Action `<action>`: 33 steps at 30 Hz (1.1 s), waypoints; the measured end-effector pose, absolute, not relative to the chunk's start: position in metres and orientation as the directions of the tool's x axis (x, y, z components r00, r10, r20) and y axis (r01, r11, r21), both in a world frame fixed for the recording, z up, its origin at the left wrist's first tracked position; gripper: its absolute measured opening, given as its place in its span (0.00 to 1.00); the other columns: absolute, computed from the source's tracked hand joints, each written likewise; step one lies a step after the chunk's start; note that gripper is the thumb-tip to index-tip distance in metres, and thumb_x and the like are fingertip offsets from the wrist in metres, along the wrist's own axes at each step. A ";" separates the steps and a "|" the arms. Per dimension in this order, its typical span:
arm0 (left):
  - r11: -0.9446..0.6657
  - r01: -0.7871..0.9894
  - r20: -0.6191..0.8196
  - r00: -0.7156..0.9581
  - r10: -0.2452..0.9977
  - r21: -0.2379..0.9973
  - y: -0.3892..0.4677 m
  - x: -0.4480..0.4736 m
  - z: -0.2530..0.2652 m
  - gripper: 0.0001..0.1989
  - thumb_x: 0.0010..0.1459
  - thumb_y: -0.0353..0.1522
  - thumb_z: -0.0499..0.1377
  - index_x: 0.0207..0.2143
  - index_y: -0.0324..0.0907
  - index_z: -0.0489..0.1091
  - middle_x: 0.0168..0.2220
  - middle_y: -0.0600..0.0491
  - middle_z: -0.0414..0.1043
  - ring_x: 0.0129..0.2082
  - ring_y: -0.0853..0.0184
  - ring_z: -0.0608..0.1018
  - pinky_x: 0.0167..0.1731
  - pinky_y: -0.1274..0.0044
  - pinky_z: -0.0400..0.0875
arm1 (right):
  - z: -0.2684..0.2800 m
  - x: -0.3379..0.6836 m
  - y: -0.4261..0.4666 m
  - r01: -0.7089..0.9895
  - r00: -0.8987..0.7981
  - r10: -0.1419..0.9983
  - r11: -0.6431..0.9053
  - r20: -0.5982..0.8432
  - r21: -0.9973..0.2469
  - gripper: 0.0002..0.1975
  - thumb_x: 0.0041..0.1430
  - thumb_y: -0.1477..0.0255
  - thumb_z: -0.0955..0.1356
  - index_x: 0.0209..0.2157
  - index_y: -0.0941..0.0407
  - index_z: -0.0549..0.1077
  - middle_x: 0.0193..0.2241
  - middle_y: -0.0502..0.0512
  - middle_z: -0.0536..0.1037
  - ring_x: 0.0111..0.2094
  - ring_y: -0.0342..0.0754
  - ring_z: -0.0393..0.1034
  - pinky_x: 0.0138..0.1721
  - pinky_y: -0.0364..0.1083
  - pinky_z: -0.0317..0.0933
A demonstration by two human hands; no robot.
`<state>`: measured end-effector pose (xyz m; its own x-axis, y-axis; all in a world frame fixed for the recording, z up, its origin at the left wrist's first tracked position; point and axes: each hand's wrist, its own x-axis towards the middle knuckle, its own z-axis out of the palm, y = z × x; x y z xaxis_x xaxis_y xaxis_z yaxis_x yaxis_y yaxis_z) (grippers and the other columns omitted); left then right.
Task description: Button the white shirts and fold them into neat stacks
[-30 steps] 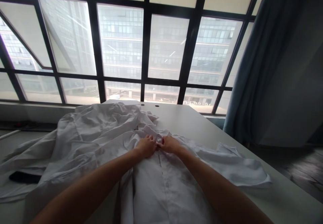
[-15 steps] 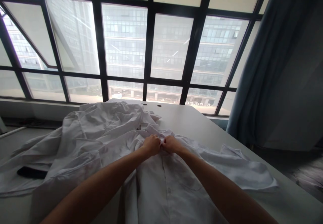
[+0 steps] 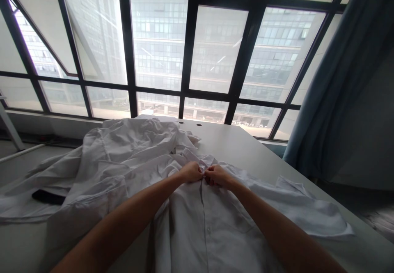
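Note:
A white button-up shirt (image 3: 187,228) lies front up on the table, its collar at the far end and one sleeve stretched to the right. Just below the collar, my left hand (image 3: 192,171) pinches the left edge of the front opening. Close beside it, my right hand (image 3: 218,175) has its fingers closed on the other edge, fingertips almost meeting the left ones. Whatever button sits between the fingertips is hidden. Lower down, a small button (image 3: 208,230) shows on the front strip.
More crumpled white garments (image 3: 129,141) are heaped on the left of the white table (image 3: 234,145). A black strip-like object (image 3: 48,197) lies on the cloth there. Large framed windows (image 3: 160,43) stand behind, and a blue-grey curtain (image 3: 326,84) hangs at the right.
The view has shifted slightly, moving the scene to the right. My hands stay at the shirt front below the collar, with the right fingers turned a little and still closed on the fabric.

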<state>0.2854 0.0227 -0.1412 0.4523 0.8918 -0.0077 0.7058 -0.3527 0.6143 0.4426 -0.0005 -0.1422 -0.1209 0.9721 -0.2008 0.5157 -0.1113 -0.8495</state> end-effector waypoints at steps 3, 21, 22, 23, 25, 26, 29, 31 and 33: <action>-0.278 0.618 -0.094 0.499 0.862 0.735 0.023 0.284 -0.145 0.14 0.54 0.32 0.57 0.17 0.38 0.69 0.14 0.55 0.64 0.13 0.72 0.67 0.15 0.81 0.58 | -0.146 0.443 -0.002 0.471 -0.112 0.985 -0.064 -0.132 -0.880 0.09 0.54 0.76 0.66 0.21 0.58 0.69 0.14 0.48 0.70 0.13 0.38 0.61 0.12 0.36 0.49; -0.199 0.295 0.060 0.421 0.905 0.935 0.012 0.278 -0.161 0.13 0.58 0.34 0.54 0.22 0.38 0.66 0.15 0.59 0.66 0.12 0.75 0.65 0.14 0.83 0.56 | -0.165 0.441 -0.009 0.293 -0.062 0.984 0.176 0.165 -0.940 0.07 0.51 0.68 0.67 0.24 0.57 0.70 0.17 0.47 0.72 0.15 0.41 0.64 0.15 0.39 0.56; -0.187 0.290 0.051 0.419 0.907 0.939 0.012 0.278 -0.161 0.12 0.58 0.34 0.54 0.23 0.38 0.66 0.15 0.59 0.66 0.12 0.75 0.65 0.14 0.83 0.56 | -0.164 0.441 -0.009 0.285 -0.073 0.985 0.169 0.154 -0.944 0.07 0.51 0.68 0.67 0.24 0.57 0.70 0.18 0.47 0.72 0.15 0.41 0.64 0.15 0.39 0.55; -0.175 0.284 0.043 0.418 0.907 0.943 0.012 0.278 -0.161 0.12 0.58 0.34 0.54 0.23 0.38 0.67 0.16 0.59 0.66 0.12 0.75 0.65 0.14 0.83 0.56 | -0.164 0.441 -0.010 0.280 -0.082 0.986 0.162 0.145 -0.946 0.07 0.50 0.68 0.68 0.25 0.57 0.71 0.18 0.47 0.72 0.15 0.41 0.64 0.15 0.39 0.55; -0.169 0.276 0.041 0.415 0.909 0.946 0.012 0.278 -0.161 0.12 0.58 0.34 0.54 0.24 0.38 0.67 0.16 0.59 0.67 0.12 0.75 0.66 0.15 0.83 0.56 | -0.161 0.441 -0.011 0.270 -0.083 0.987 0.157 0.139 -0.950 0.07 0.51 0.68 0.68 0.25 0.57 0.71 0.18 0.47 0.72 0.15 0.41 0.64 0.15 0.39 0.55; -0.172 0.275 0.045 0.414 0.909 0.946 0.012 0.278 -0.160 0.12 0.58 0.34 0.54 0.24 0.38 0.67 0.16 0.59 0.67 0.12 0.75 0.66 0.15 0.83 0.56 | -0.160 0.442 -0.012 0.265 -0.084 0.987 0.154 0.136 -0.952 0.07 0.51 0.68 0.68 0.25 0.57 0.71 0.18 0.47 0.72 0.15 0.41 0.64 0.15 0.39 0.54; -0.166 0.272 0.042 0.411 0.911 0.948 0.011 0.279 -0.159 0.11 0.59 0.34 0.54 0.24 0.39 0.66 0.15 0.59 0.66 0.12 0.76 0.65 0.14 0.83 0.56 | -0.156 0.444 -0.014 0.225 -0.107 0.991 0.107 0.084 -0.969 0.06 0.53 0.70 0.65 0.25 0.56 0.72 0.19 0.48 0.73 0.16 0.41 0.64 0.16 0.39 0.56; -0.172 0.265 0.046 0.424 0.905 0.949 0.010 0.279 -0.159 0.12 0.59 0.34 0.54 0.24 0.39 0.66 0.15 0.59 0.66 0.12 0.76 0.65 0.14 0.83 0.55 | -0.154 0.445 -0.015 0.210 -0.134 0.990 0.068 0.040 -0.975 0.06 0.53 0.73 0.64 0.25 0.55 0.71 0.20 0.48 0.74 0.17 0.41 0.66 0.18 0.39 0.58; -0.197 0.258 0.065 0.445 0.893 0.946 0.010 0.279 -0.158 0.12 0.59 0.34 0.54 0.23 0.39 0.66 0.16 0.59 0.66 0.12 0.77 0.64 0.14 0.83 0.55 | -0.153 0.446 -0.015 0.231 -0.142 0.989 0.065 0.032 -0.971 0.05 0.51 0.75 0.64 0.24 0.54 0.70 0.20 0.48 0.73 0.18 0.41 0.66 0.19 0.39 0.59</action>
<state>0.2785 0.0096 -0.1583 0.4445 0.8934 0.0650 0.2579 -0.1971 0.9458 0.4462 -0.0148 -0.1531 -0.1421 0.9893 0.0319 0.2312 0.0646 -0.9708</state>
